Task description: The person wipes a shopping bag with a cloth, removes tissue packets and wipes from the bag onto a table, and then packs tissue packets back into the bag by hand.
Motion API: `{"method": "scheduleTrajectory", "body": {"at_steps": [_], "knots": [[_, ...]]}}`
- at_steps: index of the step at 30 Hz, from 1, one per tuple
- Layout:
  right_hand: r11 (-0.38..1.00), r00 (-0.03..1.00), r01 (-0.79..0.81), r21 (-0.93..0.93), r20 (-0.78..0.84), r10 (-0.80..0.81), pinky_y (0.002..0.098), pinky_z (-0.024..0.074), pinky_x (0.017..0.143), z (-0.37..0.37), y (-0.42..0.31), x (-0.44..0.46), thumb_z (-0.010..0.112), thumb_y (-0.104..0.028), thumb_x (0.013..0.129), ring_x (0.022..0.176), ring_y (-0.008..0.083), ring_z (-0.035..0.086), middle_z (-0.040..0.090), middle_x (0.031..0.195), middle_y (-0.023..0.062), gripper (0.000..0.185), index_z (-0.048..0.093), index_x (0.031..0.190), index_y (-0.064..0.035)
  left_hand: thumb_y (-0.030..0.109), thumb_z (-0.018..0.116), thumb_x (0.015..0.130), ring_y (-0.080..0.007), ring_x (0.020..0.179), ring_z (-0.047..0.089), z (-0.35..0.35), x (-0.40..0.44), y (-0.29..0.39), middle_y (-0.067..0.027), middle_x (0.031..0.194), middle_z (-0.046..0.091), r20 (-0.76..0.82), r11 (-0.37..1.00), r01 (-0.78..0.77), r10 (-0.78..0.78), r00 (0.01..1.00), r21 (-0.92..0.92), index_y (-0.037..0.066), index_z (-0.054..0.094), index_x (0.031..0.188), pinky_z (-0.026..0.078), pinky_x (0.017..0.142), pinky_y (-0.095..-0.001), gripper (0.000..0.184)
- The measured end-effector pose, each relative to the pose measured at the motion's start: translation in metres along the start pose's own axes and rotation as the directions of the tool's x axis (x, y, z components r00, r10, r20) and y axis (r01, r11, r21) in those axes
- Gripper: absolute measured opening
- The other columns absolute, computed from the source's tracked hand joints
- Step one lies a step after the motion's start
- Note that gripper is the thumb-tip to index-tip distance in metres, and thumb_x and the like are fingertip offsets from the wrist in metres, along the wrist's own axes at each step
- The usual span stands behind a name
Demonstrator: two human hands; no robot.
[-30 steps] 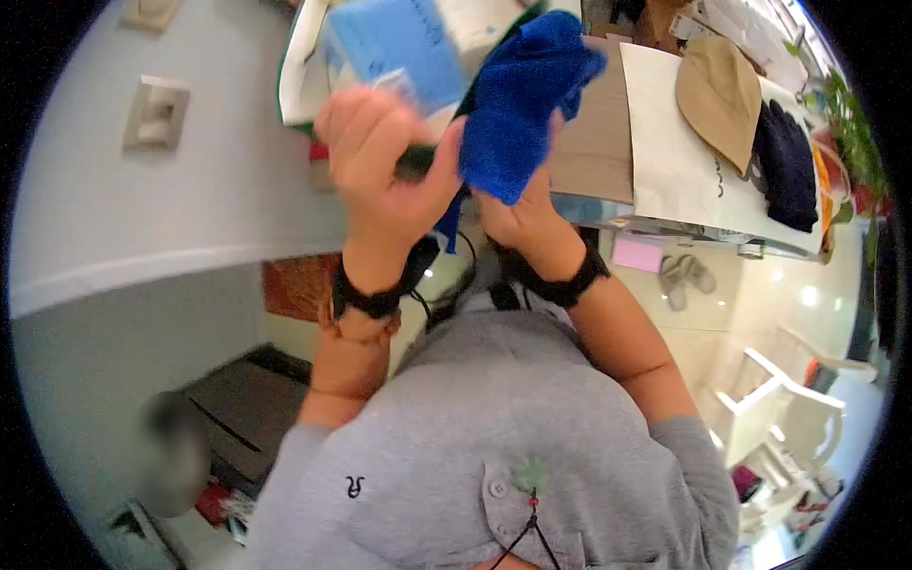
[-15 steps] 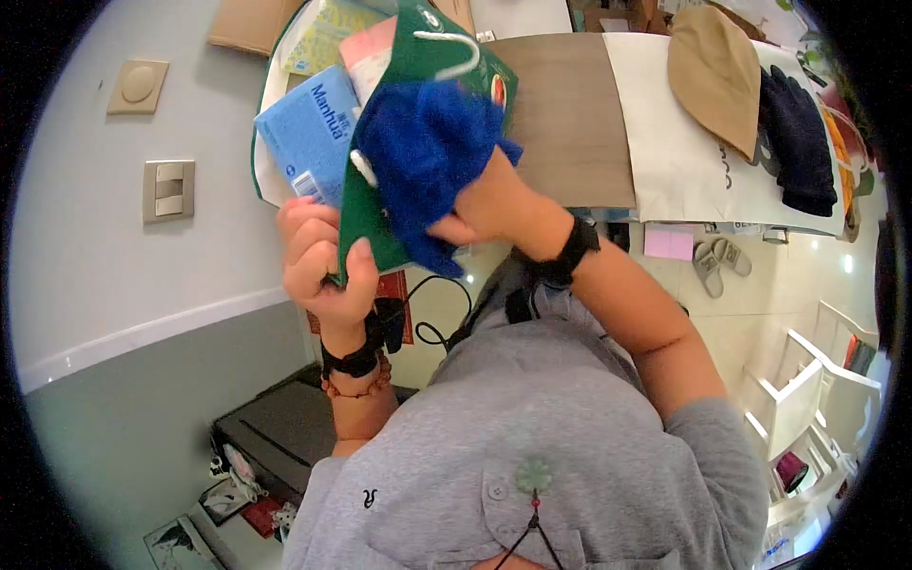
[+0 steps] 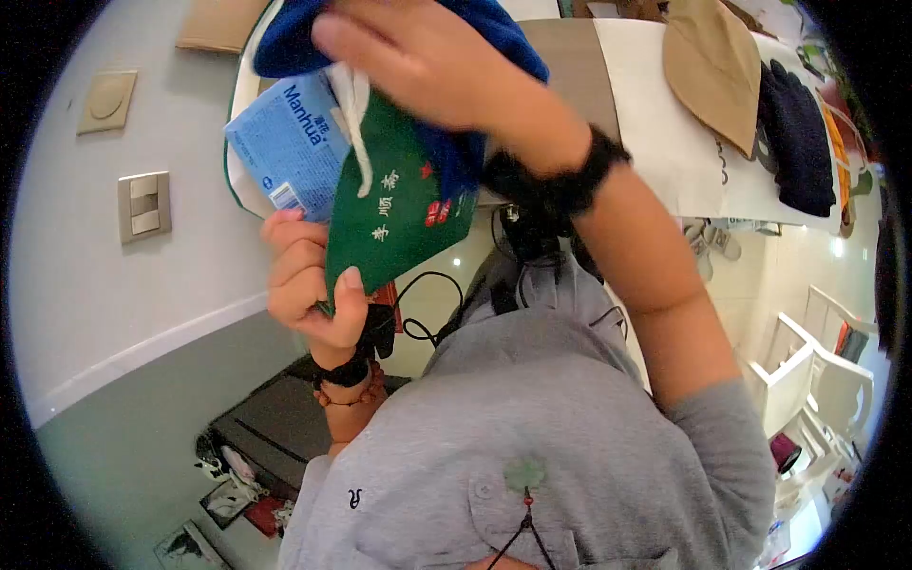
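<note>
Head view: gripped the near edge of the green bag [image 3: 394, 252] in the left hand [image 3: 316, 283], with the thumb laid on the printed front and the fingers curled narrow on the other side. Held the bag at a slant, with its mouth open. Had a blue packet [image 3: 290, 142], lettered Manhua, in that mouth just above the left fingers, with a barcode showing at its lower corner. Saw a white cord [image 3: 357, 142] hanging between the packet and the green front.

Had the right hand [image 3: 432, 66] across the upper part of the bag, with its back to the camera and its fingers pointing left, over a blue cloth [image 3: 287, 40]. Saw the cloth on both sides of that hand, covering some of the bag and running out of the top of the view. Could not tell, through the blur, a closed grip on the cloth from a loose rest upon it.

Wore a black wristband [image 3: 560, 176] on the right arm and a beaded bracelet [image 3: 351, 391] on the left. Faced, off to the right, a brown tabletop [image 3: 573, 71] partly covered by a white sheet [image 3: 655, 185], with a tan hat [image 3: 705, 71] beside a dark glove [image 3: 800, 142].
</note>
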State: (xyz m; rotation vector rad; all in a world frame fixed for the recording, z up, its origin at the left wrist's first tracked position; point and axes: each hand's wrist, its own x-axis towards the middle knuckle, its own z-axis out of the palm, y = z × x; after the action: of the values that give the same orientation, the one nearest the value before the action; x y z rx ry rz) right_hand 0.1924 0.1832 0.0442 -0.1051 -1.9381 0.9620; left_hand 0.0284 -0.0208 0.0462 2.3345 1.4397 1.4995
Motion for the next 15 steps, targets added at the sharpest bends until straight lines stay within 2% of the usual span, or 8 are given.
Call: {"method": "scheduleTrajectory", "body": {"at_steps": [2,4,7,9,10,13,14,15], "knots": [[0.982,0.961,-0.15,0.113,-0.219,0.172,0.0389,0.0397,0.103,0.023,0.022,-0.009,0.034,-0.034,0.104,0.121,0.034,0.053,0.049,0.139,0.0222,0.05,0.048,0.132,0.0048,0.006,0.061,0.059,-0.0234,0.065,0.051,0.0,-0.003,-0.002,-0.0053,0.057,0.051,-0.036,1.0,-0.003,0.004,0.999,0.028,0.007,0.039,0.054,0.037,0.091,-0.0446,0.023],[0.997,0.852,-0.081,-0.002,-0.52,0.068,0.0387,0.0419,0.102,0.04,0.071,-0.028,0.049,-0.027,0.098,0.118,0.0332,0.054,0.054,0.13,0.0216,0.045,0.049,0.13,0.0047,0.006,0.061,0.06,-0.0235,0.065,0.051,0.0,-0.004,-0.002,-0.0048,0.057,0.05,-0.049,0.998,-0.017,0.02,0.999,0.058,0.008,0.037,0.054,0.038,0.091,-0.045,0.025],[0.92,0.849,-0.328,-0.215,-0.494,0.187,0.0493,0.0443,0.085,0.053,0.136,-0.109,0.049,-0.019,0.092,0.098,0.0414,0.055,0.058,0.1,0.0245,0.023,0.057,0.101,0.0012,0.006,0.062,0.06,-0.0235,0.065,0.051,0.007,-0.006,0.003,-0.004,0.058,0.049,-0.048,0.995,-0.031,0.036,0.998,0.099,0.008,0.035,0.055,0.038,0.091,-0.0456,0.027],[0.789,0.668,-0.54,0.292,-0.422,0.613,0.0384,0.0445,0.091,0.082,0.18,-0.149,0.038,-0.021,0.1,0.097,0.0259,0.057,0.063,0.102,0.0171,0.032,0.062,0.105,-0.0001,0.007,0.061,0.061,-0.0234,0.065,0.05,0.013,-0.004,0.005,-0.0037,0.058,0.048,-0.056,0.994,-0.024,0.03,0.998,0.106,0.008,0.036,0.056,0.038,0.091,-0.0459,0.026],[0.756,0.653,-0.547,0.36,-0.381,0.654,0.0394,0.0448,0.09,0.089,0.16,-0.155,0.04,-0.021,0.099,0.095,0.0274,0.058,0.064,0.1,0.017,0.031,0.062,0.105,-0.0009,0.007,0.061,0.062,-0.0233,0.065,0.05,0.013,-0.005,0.002,-0.0039,0.059,0.048,-0.062,0.994,-0.039,0.046,0.997,0.1,0.008,0.036,0.056,0.038,0.091,-0.046,0.025],[0.818,0.734,-0.564,-0.115,-0.524,0.432,0.042,0.045,0.092,0.113,0.057,-0.136,0.045,-0.022,0.095,0.096,0.0311,0.06,0.064,0.096,0.0183,0.028,0.063,0.104,-0.0024,0.007,0.059,0.063,-0.0229,0.066,0.05,0.011,-0.009,-0.006,-0.0041,0.061,0.05,-0.084,0.994,-0.065,0.072,0.994,0.09,0.008,0.036,0.058,0.038,0.092,-0.0465,0.024],[0.794,0.824,-0.554,-0.251,-0.301,0.48,0.042,0.0417,0.096,0.1,0.01,-0.12,0.046,-0.022,0.094,0.105,0.0321,0.057,0.062,0.104,0.0205,0.029,0.062,0.107,-0.0015,0.007,0.059,0.064,-0.0227,0.066,0.05,0.01,-0.008,-0.007,-0.0041,0.061,0.05,-0.089,0.993,-0.062,0.071,0.993,0.096,0.008,0.036,0.058,0.038,0.092,-0.0467,0.023],[0.857,0.863,-0.456,-0.242,-0.357,0.358,0.0443,0.0386,0.099,0.109,-0.008,-0.115,0.047,-0.02,0.093,0.11,0.035,0.053,0.06,0.109,0.0217,0.028,0.061,0.109,-0.0014,0.007,0.059,0.064,-0.0226,0.067,0.05,0.01,-0.006,-0.008,-0.004,0.061,0.05,-0.101,0.992,-0.065,0.076,0.992,0.105,0.008,0.037,0.059,0.039,0.092,-0.047,0.023]]}}
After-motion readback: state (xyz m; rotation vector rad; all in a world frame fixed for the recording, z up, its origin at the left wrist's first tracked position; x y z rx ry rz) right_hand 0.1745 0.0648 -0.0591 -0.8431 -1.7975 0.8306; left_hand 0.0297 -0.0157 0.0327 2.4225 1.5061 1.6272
